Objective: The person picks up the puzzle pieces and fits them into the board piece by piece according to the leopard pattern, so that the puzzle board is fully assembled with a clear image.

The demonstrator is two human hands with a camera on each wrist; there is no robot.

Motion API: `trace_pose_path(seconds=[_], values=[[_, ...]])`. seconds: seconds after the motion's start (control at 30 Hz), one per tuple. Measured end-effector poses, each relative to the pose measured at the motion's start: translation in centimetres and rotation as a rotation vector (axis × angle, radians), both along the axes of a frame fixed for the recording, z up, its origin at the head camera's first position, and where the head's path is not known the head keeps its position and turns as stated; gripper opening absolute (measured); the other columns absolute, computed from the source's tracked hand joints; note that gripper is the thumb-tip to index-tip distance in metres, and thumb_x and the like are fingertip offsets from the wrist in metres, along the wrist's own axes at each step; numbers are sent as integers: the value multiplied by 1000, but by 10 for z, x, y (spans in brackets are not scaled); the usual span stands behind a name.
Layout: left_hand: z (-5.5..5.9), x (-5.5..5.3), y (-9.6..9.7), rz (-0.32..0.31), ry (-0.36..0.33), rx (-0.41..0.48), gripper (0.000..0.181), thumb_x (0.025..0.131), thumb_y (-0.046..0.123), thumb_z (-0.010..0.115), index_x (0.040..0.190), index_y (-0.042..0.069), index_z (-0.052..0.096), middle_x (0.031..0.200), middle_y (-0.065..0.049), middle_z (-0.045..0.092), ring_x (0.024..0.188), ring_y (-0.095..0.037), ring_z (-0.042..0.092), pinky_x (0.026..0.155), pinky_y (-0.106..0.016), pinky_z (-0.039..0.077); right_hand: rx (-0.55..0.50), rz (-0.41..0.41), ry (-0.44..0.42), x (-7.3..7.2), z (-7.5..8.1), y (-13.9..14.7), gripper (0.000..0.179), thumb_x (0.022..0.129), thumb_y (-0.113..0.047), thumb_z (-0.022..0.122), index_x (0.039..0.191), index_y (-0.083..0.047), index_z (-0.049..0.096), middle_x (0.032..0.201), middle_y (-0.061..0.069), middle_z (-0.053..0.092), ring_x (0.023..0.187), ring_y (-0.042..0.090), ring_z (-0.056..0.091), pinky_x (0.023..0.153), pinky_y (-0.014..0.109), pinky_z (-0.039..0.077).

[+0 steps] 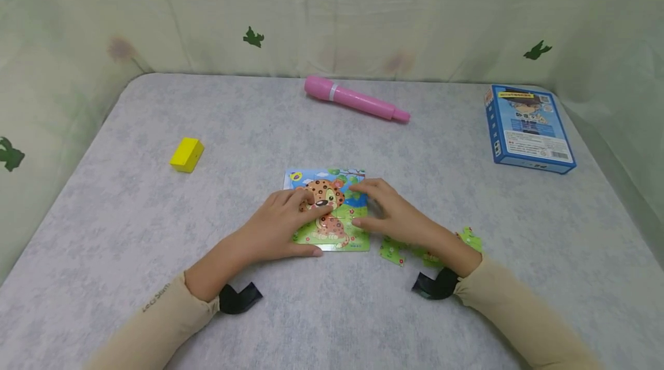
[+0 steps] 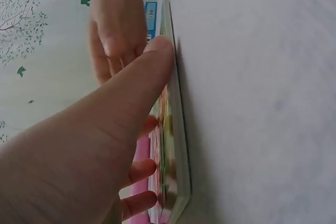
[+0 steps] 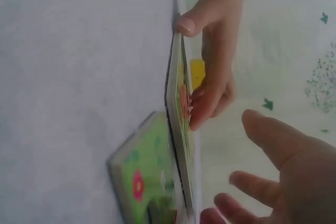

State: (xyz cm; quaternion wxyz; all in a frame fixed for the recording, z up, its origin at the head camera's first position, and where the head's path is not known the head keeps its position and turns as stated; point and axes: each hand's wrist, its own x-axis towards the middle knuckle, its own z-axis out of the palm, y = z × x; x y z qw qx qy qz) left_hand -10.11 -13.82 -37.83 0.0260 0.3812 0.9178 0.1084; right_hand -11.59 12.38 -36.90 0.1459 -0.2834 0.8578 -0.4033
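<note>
Left hand point(image 1: 277, 226) rests on leopard puzzle point(image 1: 336, 228), fingers apart, thumb at near edge; right hand point(image 1: 396, 217) alongside, fingers spread, contact unclear.

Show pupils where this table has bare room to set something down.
Bare patches: between the pink tube and the puzzle; between the yellow block and the puzzle; between the blue box and the loose pieces. Crowded: the puzzle itself, with the left grip and right grip at it, and beside it, where the pieces lie partly under the right forearm.
</note>
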Motion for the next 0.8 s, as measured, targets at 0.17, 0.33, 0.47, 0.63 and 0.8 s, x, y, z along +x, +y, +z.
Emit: trace_pose_path(seconds=[0.17, 0.33, 0.47, 0.63, 0.8], values=[[-3, 1, -9, 14, -66, 67, 81, 75, 66, 52, 140, 22, 33, 130, -6, 36, 118, -27, 33, 99, -43, 23, -69, -70, 28, 18, 7, 20, 60, 84, -29, 64, 135, -12, 37, 133, 4, 33, 118, 23, 35, 96, 44, 31], [-3, 3, -22, 61, -124, 152, 86, 76, 61, 56, 143, 16, 26, 138, -10, 30, 125, -27, 26, 100, -44, 25, -51, -120, 108, 37, 4, 42, 67, 80, -26, 69, 135, -9, 35, 133, 6, 33, 113, 25, 38, 91, 47, 35], [-2, 6, -31, 141, -184, 178, 89, 77, 58, 59, 143, 12, 22, 141, -12, 25, 127, -30, 23, 99, -46, 27, -10, -154, 125, 50, 0, 52, 71, 76, -28, 72, 134, -8, 36, 130, 6, 36, 112, 23, 39, 87, 46, 38], [-4, 11, -40, 228, -293, 197, 92, 77, 55, 60, 143, 6, 20, 145, -13, 16, 130, -32, 16, 100, -48, 24, 33, -188, 128, 58, -9, 58, 73, 72, -37, 73, 130, -8, 40, 127, 5, 40, 111, 21, 41, 89, 42, 39], [-9, 10, -46, 239, -335, 229, 90, 77, 55, 60, 143, 7, 21, 145, -11, 16, 131, -30, 14, 101, -49, 22, 131, -206, 167, 58, -19, 60, 77, 67, -47, 74, 127, -9, 44, 124, 6, 44, 114, 22, 39, 93, 45, 32]])
